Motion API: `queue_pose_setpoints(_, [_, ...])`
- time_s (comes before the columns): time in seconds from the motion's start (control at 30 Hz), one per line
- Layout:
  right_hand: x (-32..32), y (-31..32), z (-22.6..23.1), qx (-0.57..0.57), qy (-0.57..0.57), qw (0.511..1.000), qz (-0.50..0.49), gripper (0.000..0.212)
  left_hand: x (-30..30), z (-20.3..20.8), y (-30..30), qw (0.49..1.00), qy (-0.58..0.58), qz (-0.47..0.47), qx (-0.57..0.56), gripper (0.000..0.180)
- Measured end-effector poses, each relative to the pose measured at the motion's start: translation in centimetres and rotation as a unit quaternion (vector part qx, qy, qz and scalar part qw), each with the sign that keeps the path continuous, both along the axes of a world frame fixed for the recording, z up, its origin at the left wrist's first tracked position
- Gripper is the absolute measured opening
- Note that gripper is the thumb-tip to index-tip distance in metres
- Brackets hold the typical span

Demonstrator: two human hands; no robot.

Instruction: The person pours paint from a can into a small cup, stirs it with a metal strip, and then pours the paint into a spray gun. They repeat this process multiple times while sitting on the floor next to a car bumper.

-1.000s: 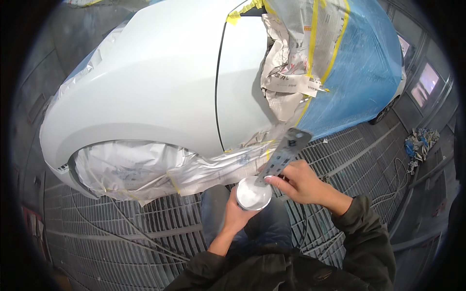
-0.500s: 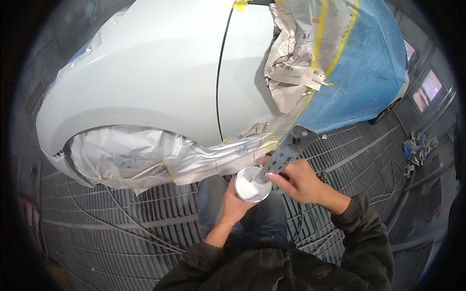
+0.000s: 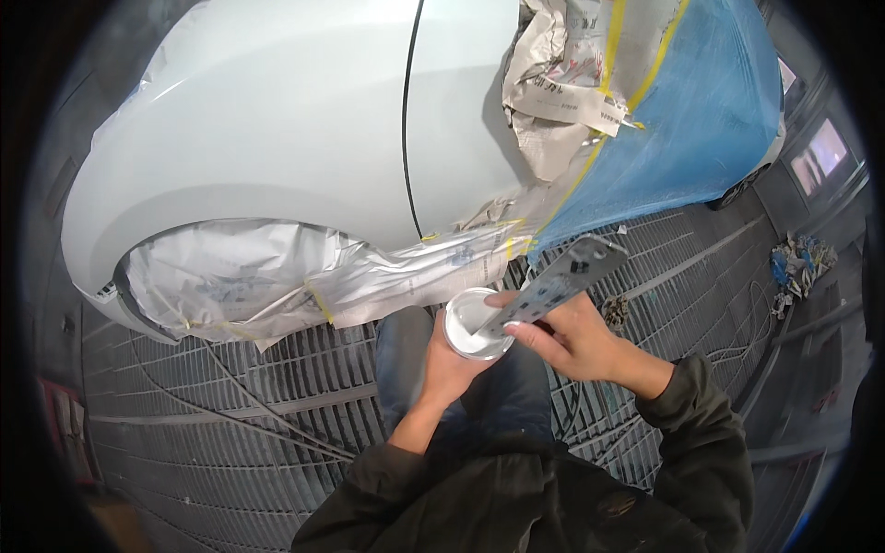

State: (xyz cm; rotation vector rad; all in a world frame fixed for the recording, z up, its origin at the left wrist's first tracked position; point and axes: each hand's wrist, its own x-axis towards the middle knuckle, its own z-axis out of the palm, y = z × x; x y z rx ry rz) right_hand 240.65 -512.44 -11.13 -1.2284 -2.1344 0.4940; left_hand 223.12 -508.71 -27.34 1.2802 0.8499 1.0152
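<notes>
My left hand (image 3: 444, 373) is wrapped around a round white cup (image 3: 458, 311), held in front of my knees. White paint (image 3: 464, 343) lies inside the cup. Between the thumb and fingers of my right hand (image 3: 581, 343) is a flat grey paint mixing stick (image 3: 576, 274) with dark markings and a wide upper end. Its lower end dips into the cup at the right side, and the upper end slants up and to the right. How far the tip reaches into the paint is hidden.
A pale car body (image 3: 267, 129) stands ahead, its wheel arch covered by masking film (image 3: 240, 267). Taped paper (image 3: 548, 147) and blue sheeting (image 3: 678, 138) cover the rest. Hoses (image 3: 249, 410) cross the slatted floor grating (image 3: 212, 461). A crumpled heap (image 3: 802, 267) lies far right.
The mixing stick leans further to the right and lies flatter over the cup. My left hand keeps its hold on the cup. The car sits slightly higher in view.
</notes>
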Motion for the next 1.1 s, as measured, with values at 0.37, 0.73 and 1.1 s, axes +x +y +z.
queue_pose_setpoints(0.37, [1.2, 0.9, 0.0, 0.064, -0.018, 0.997, -0.027, 0.036, 0.7, -0.8, -0.2, 0.998, -0.064, -0.002, -0.028, 0.077])
queue_pose_setpoints(0.73, [1.7, 1.6, 0.6, 0.051, 0.016, 0.998, -0.029, 0.035, 1.5, -0.7, -0.2, 1.000, 0.000, -0.018, -0.009, 0.072])
queue_pose_setpoints(1.1, [1.0, 0.2, 1.3, 0.059, 0.050, 0.996, -0.040, 0.028, 1.3, -1.2, -0.6, 1.000, -0.010, -0.013, -0.004, 0.072])
